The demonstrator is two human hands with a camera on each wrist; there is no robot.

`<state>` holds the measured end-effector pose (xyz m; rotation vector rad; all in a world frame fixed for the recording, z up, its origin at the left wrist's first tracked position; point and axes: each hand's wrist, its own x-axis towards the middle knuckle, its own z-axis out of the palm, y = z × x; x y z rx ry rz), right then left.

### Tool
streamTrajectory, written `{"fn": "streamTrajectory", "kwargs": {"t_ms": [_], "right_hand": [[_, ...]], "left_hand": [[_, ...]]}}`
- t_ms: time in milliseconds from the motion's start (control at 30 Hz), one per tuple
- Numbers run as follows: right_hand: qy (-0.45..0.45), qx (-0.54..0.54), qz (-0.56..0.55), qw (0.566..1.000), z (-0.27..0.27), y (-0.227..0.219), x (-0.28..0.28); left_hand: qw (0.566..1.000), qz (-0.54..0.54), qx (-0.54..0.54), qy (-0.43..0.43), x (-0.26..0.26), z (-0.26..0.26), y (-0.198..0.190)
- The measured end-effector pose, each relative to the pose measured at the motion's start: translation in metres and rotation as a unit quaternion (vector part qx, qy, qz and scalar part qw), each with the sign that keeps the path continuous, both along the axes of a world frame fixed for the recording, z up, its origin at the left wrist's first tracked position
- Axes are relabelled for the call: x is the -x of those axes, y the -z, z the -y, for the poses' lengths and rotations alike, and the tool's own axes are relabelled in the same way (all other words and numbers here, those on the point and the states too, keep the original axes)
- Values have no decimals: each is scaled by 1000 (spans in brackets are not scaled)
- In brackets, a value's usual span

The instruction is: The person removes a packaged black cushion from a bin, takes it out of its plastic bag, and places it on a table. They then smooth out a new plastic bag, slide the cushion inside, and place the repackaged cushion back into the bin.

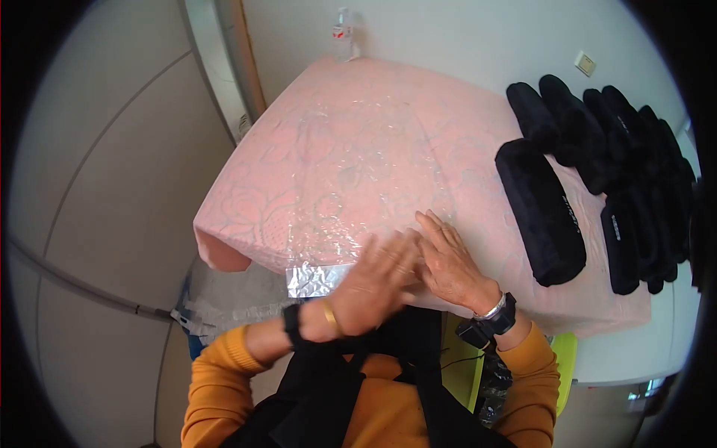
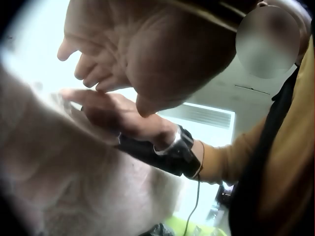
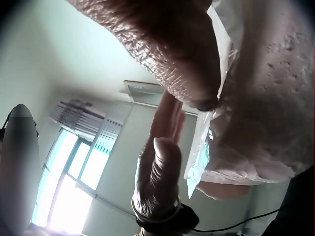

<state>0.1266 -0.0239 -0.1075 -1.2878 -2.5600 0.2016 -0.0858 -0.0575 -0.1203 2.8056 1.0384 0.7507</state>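
Note:
A clear plastic bag [image 1: 336, 172] lies flat on the pink cloth, with a shiny silver strip [image 1: 317, 281] along its near edge. My left hand [image 1: 373, 284], blurred in the head view, is raised over the near end of the bag with its fingers extended. In the left wrist view its palm [image 2: 152, 54] faces the camera and holds nothing. Close beside it, my right hand [image 1: 452, 269] lies over the bag's near right corner, fingers stretched forward. The right wrist view shows its thumb [image 3: 182, 69] near the plastic and the silver strip [image 3: 199, 162].
Several black plush rolls [image 1: 624, 149] are piled on the right of the table, a single black roll [image 1: 541, 213] nearer. A bottle [image 1: 343, 33] stands at the back by the wall. Under the table's near edge are a yellow-green bin [image 1: 565, 369] and clear plastic [image 1: 246, 295].

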Motion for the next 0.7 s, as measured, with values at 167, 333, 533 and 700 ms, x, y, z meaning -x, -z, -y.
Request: {"fn": "streamTrajectory", "kwargs": {"t_ms": [167, 333, 533, 700], "right_hand": [[1, 15, 78, 997, -7, 15, -20], [-7, 40, 81, 996, 13, 10, -36], [17, 14, 97, 995, 28, 14, -32], [8, 113, -1, 994, 65, -10, -35]], "left_hand": [[998, -47, 0, -52, -6, -18, 29], [984, -108, 10, -141, 76, -41, 26], [972, -150, -8, -182, 146, -56, 25], [965, -136, 58, -216, 149, -48, 9]]}}
